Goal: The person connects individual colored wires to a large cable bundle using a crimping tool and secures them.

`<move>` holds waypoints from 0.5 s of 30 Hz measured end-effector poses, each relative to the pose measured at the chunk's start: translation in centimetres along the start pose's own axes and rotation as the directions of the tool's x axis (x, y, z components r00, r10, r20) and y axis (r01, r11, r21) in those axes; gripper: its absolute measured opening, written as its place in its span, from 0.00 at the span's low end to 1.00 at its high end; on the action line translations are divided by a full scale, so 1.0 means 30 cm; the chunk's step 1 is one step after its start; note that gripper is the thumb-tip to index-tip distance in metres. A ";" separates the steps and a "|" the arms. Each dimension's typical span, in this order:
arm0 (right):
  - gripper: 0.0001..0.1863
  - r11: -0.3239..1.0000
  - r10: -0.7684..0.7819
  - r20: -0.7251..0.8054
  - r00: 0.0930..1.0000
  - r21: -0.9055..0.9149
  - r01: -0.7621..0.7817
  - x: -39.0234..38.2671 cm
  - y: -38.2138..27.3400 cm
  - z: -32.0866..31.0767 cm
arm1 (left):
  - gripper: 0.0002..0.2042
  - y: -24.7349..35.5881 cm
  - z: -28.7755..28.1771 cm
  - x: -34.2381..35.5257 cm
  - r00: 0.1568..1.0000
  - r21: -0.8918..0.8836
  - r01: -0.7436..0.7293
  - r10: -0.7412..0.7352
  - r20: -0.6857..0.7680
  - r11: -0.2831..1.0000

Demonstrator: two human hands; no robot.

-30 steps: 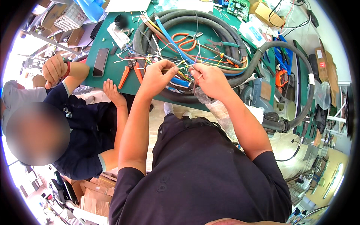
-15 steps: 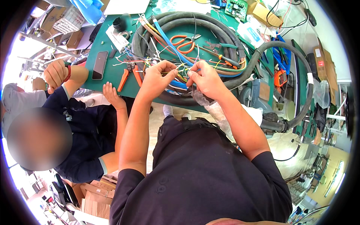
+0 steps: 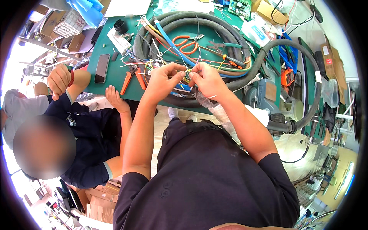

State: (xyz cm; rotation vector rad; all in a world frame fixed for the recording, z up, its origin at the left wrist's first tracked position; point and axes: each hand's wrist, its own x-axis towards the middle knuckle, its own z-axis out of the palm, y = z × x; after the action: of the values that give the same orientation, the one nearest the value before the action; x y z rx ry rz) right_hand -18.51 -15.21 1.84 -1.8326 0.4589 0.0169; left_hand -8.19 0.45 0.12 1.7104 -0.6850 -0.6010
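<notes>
just above the front edge of the desk [image 3: 112, 76], the two hands work close together, fingertips nearly meeting. the left hand [image 3: 165, 82] and the right hand [image 3: 207, 81] are both narrow, thumb against forefinger, and they pinch thin wires [image 3: 188, 71] between them; which wire each one holds is too small to tell. these wires, white, yellow and green, spread also to the left of the hands. beyond the hands lies a thick black cable [image 3: 138, 44] in a coil, with a blue cable [image 3: 173, 46] running inside it toward the fingers. inside the coil, ahead of the hands, are orange pliers [image 3: 196, 46]; green pliers [image 3: 232, 45] lie farther right. left of the left hand rests a stripper [image 3: 127, 83] with orange handles, and farther left a phone [image 3: 102, 68]. between phone and stripper, a co-worker's hand [image 3: 115, 97] touches the desk edge.
</notes>
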 end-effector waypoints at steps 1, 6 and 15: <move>0.09 1.000 -0.016 -0.005 1.000 -0.007 0.016 0.004 0.007 0.001 | 0.09 0.000 -0.001 0.002 1.000 0.002 0.001 -0.001 0.008 1.000; 0.09 0.996 -0.060 0.000 0.998 -0.068 0.060 0.006 0.025 0.006 | 0.11 0.005 0.005 0.003 1.000 -0.007 0.013 -0.013 0.015 1.000; 0.10 0.994 -0.111 0.013 0.994 0.010 0.110 0.008 0.040 0.016 | 0.12 0.012 0.010 0.005 0.999 -0.077 0.019 -0.015 0.046 0.997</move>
State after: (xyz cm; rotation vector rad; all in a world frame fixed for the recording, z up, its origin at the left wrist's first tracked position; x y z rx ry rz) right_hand -18.58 -15.13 0.54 -1.8451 0.3473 -0.0487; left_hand -8.34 0.07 0.38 1.6365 -0.6710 -0.6714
